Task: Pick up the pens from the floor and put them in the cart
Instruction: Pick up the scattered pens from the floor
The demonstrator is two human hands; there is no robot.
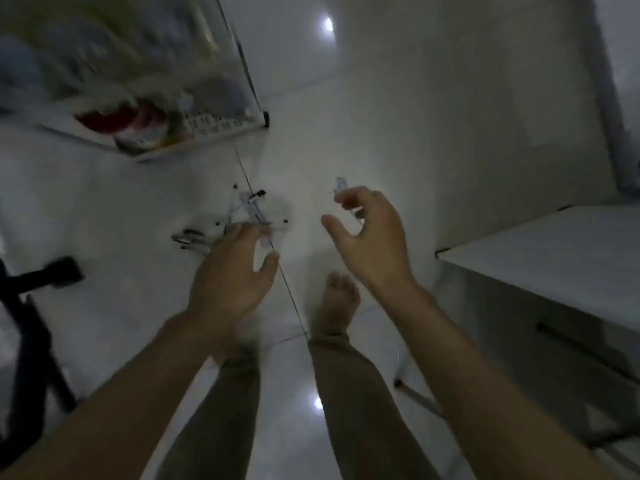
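Several clear pens with black caps (247, 211) lie scattered on the white tiled floor ahead of me, with darker ones (188, 239) to their left. My left hand (232, 271) hovers over this pile, fingers spread, fingertips just at the nearest pens, holding nothing that I can see. Further right, another clear pen (341, 187) lies on the floor beside the curled fingertips of my right hand (370, 237), which is open. The white cart (194, 143) stands at the upper left, blurred, its tray full of items.
A white cabinet with a dark handle (554, 271) stands at the right. A black chair base (31, 299) is at the left edge. My bare feet (341, 299) and trouser legs are below the hands. Another pen-like stick (415, 396) lies by the cabinet.
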